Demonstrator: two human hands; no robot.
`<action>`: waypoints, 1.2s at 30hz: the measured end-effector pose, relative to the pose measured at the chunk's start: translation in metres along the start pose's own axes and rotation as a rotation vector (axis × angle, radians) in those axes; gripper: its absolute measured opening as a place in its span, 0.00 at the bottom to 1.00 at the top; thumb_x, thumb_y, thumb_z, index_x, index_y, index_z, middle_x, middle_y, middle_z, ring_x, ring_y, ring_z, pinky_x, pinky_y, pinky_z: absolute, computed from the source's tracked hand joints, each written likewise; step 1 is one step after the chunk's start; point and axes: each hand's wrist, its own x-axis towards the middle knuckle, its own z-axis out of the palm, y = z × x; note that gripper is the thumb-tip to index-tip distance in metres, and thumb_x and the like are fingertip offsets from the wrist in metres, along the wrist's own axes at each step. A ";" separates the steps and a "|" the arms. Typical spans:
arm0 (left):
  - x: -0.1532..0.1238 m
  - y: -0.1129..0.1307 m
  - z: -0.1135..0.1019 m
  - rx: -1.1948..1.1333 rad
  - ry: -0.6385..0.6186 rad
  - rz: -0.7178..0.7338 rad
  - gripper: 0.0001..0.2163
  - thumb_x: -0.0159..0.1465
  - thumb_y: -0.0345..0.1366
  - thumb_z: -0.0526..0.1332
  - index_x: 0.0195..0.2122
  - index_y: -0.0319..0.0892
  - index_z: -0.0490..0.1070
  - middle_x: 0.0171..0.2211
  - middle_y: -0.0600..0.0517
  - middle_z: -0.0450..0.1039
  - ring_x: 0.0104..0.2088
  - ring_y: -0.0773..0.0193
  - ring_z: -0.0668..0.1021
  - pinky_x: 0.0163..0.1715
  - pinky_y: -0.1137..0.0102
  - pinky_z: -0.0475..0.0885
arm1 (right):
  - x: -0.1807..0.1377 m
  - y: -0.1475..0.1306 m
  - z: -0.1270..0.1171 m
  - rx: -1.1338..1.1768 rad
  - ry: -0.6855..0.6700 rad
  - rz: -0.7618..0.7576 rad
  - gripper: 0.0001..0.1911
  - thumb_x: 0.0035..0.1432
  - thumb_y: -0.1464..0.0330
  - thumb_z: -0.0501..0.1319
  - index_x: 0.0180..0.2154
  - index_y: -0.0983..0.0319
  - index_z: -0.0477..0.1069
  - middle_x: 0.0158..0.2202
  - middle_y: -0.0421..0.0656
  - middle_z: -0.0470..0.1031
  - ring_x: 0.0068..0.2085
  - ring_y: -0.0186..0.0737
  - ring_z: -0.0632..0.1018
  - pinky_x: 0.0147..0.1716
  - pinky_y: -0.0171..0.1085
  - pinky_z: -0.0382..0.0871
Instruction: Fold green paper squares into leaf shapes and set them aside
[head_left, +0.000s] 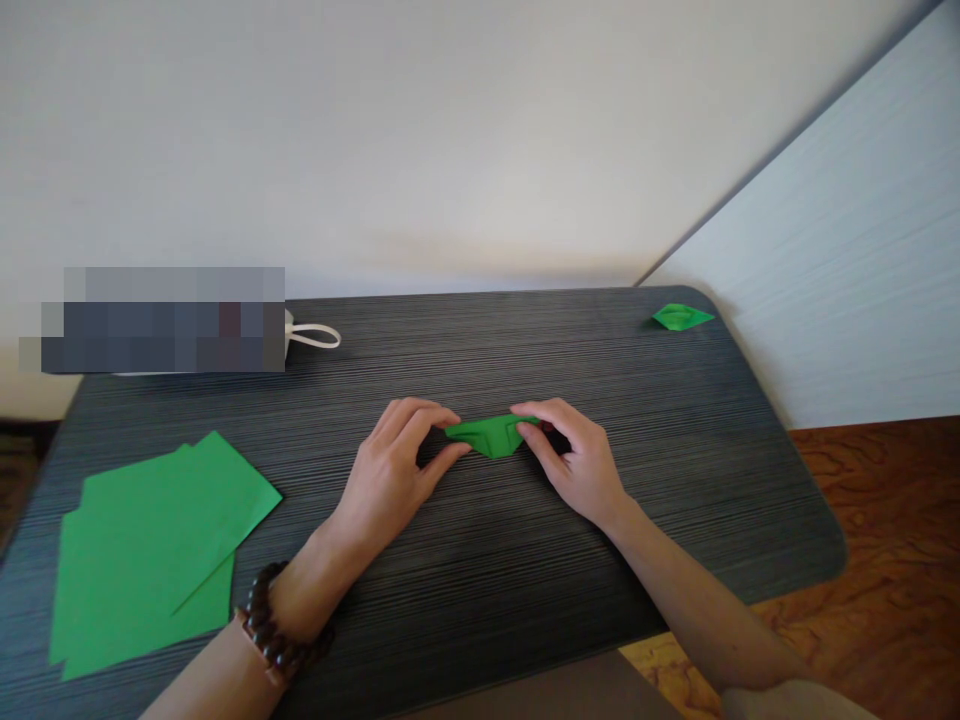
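Here | L hand (391, 455), R hand (581, 465) pinch folded grn paper (495, 438) at ends | tbl (495, 590) contact unclear

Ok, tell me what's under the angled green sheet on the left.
Other green sheets extend out from beneath the angled sheet, lying on the dark tabletop. Their covered parts and exact number can't be seen.

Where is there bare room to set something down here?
Bare tabletop: between the right hand and the far-right folded piece, and along the back from that piece to the white loop. Crowded: the left, under green sheets, and the centre, where the left hand and right hand hold folded paper.
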 end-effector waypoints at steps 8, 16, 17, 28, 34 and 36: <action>0.000 -0.001 0.001 0.030 0.004 -0.035 0.07 0.60 0.35 0.62 0.37 0.42 0.65 0.35 0.51 0.67 0.37 0.62 0.71 0.38 0.65 0.70 | 0.001 0.000 0.000 -0.010 0.003 0.001 0.10 0.60 0.72 0.57 0.44 0.58 0.70 0.38 0.41 0.76 0.38 0.36 0.74 0.38 0.38 0.68; 0.000 -0.001 0.000 0.022 -0.010 -0.014 0.07 0.60 0.35 0.62 0.36 0.42 0.65 0.35 0.51 0.67 0.37 0.62 0.71 0.38 0.65 0.70 | 0.000 0.000 0.000 -0.011 -0.006 0.007 0.10 0.60 0.72 0.56 0.44 0.57 0.70 0.38 0.41 0.75 0.38 0.36 0.75 0.38 0.37 0.68; 0.001 -0.001 0.000 0.021 -0.010 -0.010 0.06 0.60 0.35 0.62 0.36 0.42 0.65 0.35 0.51 0.67 0.37 0.62 0.71 0.38 0.65 0.70 | 0.000 -0.001 0.000 -0.011 -0.006 0.007 0.10 0.60 0.72 0.56 0.44 0.57 0.70 0.38 0.41 0.75 0.38 0.36 0.74 0.38 0.38 0.68; 0.002 0.002 -0.001 -0.023 -0.020 -0.075 0.07 0.61 0.34 0.59 0.41 0.44 0.67 0.42 0.49 0.66 0.42 0.60 0.72 0.43 0.63 0.70 | 0.001 -0.001 0.000 -0.014 -0.023 0.000 0.09 0.60 0.71 0.57 0.42 0.57 0.70 0.38 0.41 0.76 0.38 0.37 0.75 0.38 0.39 0.68; 0.003 0.002 -0.003 -0.065 0.015 -0.125 0.06 0.61 0.33 0.59 0.40 0.43 0.67 0.39 0.51 0.69 0.38 0.63 0.72 0.40 0.66 0.71 | 0.000 -0.002 -0.001 -0.010 -0.021 0.016 0.07 0.60 0.69 0.57 0.41 0.58 0.69 0.37 0.41 0.76 0.37 0.38 0.76 0.37 0.39 0.68; 0.002 0.001 -0.003 -0.077 -0.010 -0.155 0.05 0.61 0.33 0.60 0.38 0.43 0.68 0.36 0.53 0.71 0.35 0.65 0.73 0.38 0.68 0.70 | 0.000 -0.003 -0.002 -0.017 -0.019 0.011 0.07 0.60 0.70 0.57 0.41 0.58 0.69 0.37 0.41 0.76 0.37 0.38 0.75 0.37 0.39 0.68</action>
